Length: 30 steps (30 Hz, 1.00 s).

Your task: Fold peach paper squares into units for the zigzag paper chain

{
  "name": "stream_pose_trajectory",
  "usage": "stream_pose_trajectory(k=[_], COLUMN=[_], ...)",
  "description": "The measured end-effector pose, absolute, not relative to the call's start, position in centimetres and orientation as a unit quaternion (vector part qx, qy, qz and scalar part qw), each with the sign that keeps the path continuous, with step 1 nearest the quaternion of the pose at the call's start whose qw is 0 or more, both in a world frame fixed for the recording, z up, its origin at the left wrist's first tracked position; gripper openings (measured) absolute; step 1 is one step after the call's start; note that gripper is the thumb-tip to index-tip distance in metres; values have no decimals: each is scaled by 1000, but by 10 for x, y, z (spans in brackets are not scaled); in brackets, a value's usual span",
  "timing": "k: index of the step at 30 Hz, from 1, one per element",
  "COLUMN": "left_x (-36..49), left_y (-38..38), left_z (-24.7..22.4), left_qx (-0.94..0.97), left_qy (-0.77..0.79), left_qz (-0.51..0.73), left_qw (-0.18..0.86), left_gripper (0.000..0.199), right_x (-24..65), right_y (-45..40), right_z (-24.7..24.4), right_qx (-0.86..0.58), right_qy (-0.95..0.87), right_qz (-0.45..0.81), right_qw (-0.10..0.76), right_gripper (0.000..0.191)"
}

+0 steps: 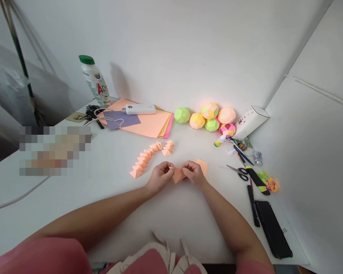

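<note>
Between my two hands is a small orange paper piece point(177, 176), folded and pointing down toward me. My left hand point(161, 176) pinches its left corner, and my right hand point(193, 173) pinches its right side. Partly behind my right hand lies a flat orange paper point(202, 166) on the white table point(117, 163). A curved row of folded orange paper pieces point(141, 163) stands to the left of my hands, with a shorter row point(167, 148) beside its upper end.
Colourful paper balls point(197, 121) stand at the back, left of a white box point(251, 121). Scissors point(240, 172), a cutter point(257, 179) and a black case point(273, 228) lie right. Back left are paper sheets point(151, 125), a power bank point(140, 109) and a bottle point(96, 83).
</note>
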State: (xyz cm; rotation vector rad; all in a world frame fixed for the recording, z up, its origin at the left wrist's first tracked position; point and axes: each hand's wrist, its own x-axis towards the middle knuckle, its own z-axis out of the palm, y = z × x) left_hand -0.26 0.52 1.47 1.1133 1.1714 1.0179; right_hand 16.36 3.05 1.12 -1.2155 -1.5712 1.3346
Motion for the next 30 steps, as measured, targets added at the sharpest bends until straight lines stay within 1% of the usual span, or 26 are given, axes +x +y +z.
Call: stream_pose_trajectory(k=[7, 16, 20, 24, 27, 30], left_x=[-4, -2, -2, -1, 0, 1], left_y=[4, 7, 6, 6, 7, 9], left_z=[14, 15, 14, 12, 8, 6], left_qx=[500, 463, 441, 445, 436, 428], left_qy=[483, 507, 478, 462, 463, 459], left_qz=[402, 463, 514, 511, 510, 520], left_qw=[596, 560, 559, 572, 580, 580], left_gripper=[14, 15, 22, 23, 29, 28], right_x=[163, 164, 165, 164, 163, 164], right_y=[30, 32, 33, 31, 30, 31], right_z=[6, 5, 3, 6, 7, 7], right_qx=[-452, -482, -489, -481, -466, -451], right_qy=[-610, -571, -542, -552, -559, -556], right_qz=[546, 530, 538, 541, 547, 561], right_qw=[355, 401, 422, 414, 414, 416], right_gripper=[8, 8, 8, 13, 15, 16])
